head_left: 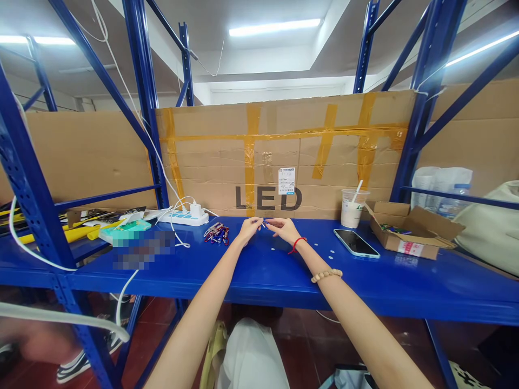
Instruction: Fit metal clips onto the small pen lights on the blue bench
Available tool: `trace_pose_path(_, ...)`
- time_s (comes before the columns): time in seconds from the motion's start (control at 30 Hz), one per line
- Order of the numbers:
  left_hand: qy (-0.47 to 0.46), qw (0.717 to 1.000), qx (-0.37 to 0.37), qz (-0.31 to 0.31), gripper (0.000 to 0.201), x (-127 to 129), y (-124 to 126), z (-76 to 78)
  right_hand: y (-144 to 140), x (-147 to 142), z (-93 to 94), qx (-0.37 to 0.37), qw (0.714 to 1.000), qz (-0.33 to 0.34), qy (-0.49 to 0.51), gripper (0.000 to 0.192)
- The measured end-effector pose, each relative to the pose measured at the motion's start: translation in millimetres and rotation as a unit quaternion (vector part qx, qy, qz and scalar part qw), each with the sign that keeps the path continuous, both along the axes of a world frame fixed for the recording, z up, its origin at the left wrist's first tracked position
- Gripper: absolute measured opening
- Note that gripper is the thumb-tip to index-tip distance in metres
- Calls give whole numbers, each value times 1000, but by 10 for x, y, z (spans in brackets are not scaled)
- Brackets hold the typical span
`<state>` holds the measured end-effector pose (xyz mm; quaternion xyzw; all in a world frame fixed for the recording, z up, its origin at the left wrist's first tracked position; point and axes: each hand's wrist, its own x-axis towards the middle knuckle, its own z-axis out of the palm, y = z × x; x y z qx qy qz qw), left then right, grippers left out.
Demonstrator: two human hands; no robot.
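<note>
**While both hands meet above the blue shelf (259,273), a small piece (264,225) sits between their fingertips**

Far left: yellow objects (81,233), partly behind an upright, then a teal packet (126,232). Next along, a white power strip (182,218) with plugs and cables in it, close to the cardboard panel (203,167) at the back.

Right of the strip: a loose pile of small shiny pieces (217,234), reds, purples and metallic tones mixed. It lies on the shelf to the left of the left hand (249,230), apart from it; the left is clearly the nearer hand to the pile.

Left hand: thumb and fingers drawn into a tight pinch, apparently on the small piece. Key relation, as judged: the piece lies just to the right of the left fingertips and just to the left of the right ones. Long axis looks slanted; too small to be sure.

Right hand (286,230): fingers partly curled, index reaching left to the piece. Cannot tell whether it grips or only touches. Red cord (297,245) at the wrist, bead bracelet (326,275) farther up the forearm.

Farther right: a cup (350,212) with a straw, a phone (357,243) lying flat in front of it, then an open carton (387,239) containing small items, some green.
</note>
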<state>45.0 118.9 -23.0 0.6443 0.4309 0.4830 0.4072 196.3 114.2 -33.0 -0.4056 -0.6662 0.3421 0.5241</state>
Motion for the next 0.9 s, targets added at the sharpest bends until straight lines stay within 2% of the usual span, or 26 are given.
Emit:
trace_pose_path(0.3, -2, 1000, 8, -27, 43, 10, 22, -26, 72, 54, -30, 16, 999, -40, 1, 30)
trace_pose_path(0.5, -1, 1000, 9, -26, 33, 23, 27, -22, 65, 59, -58, 6, 999, -41, -21, 23)
trace_pose_path(0.7, 19, 1000, 2, -22, 22, 46, -9, -14, 89, 20, -58, -9, 999, -38, 6, 18)
trace_pose_path(0.9, 24, 999, -16, -32, 17, 80, -3, -32, 121, 3, -56, -6, 999, -36, 41, 23)
